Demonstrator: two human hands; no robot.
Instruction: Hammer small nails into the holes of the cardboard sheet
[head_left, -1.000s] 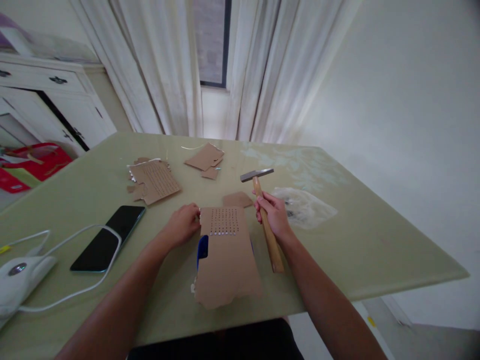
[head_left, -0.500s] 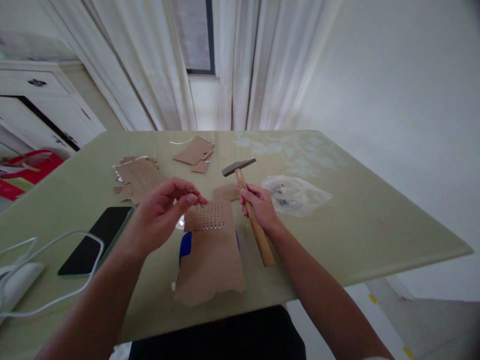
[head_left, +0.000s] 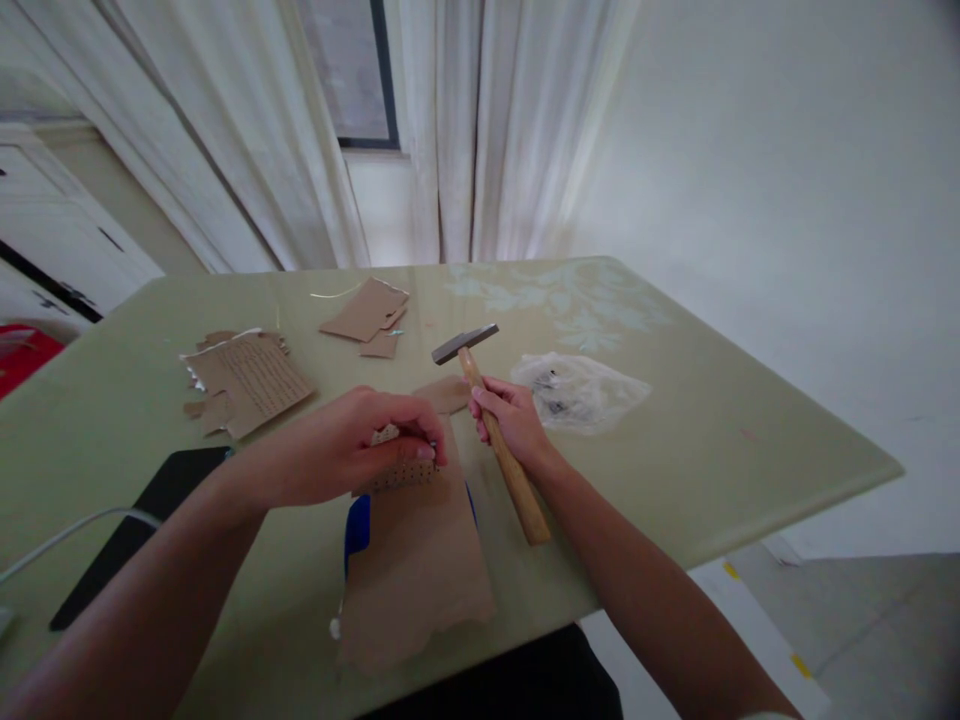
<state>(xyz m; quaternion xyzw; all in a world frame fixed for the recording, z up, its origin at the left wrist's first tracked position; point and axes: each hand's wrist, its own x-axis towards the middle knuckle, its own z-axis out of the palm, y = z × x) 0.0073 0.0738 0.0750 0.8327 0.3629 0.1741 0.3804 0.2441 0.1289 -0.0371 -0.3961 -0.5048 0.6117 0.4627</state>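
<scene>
My right hand [head_left: 511, 420] is closed round the wooden handle of a hammer [head_left: 517, 490], its metal head up and away from me. My left hand [head_left: 390, 440] is closed in a pinch above a brown cardboard sheet [head_left: 420, 560]. A tiny metal piece that looks like a nail [head_left: 433, 446] shows at its fingertips, by the right end of rows of small dark dots in the cardboard. Those fingers cover part of the rows. Something blue [head_left: 358, 530] sticks out from under the sheet's left side.
Torn cardboard with perforated rows [head_left: 251, 385] lies at the left, more cardboard scraps [head_left: 367, 310] at the back. A clear plastic bag [head_left: 581, 390] with dark bits lies right of the hammer. A dark phone or tablet [head_left: 142, 530] and white cable [head_left: 82, 530] are by my left forearm.
My left hand has moved right and down over the dotted rows, now hiding much of them. The hammer stays in my right hand, little changed. The view has shifted slightly.
</scene>
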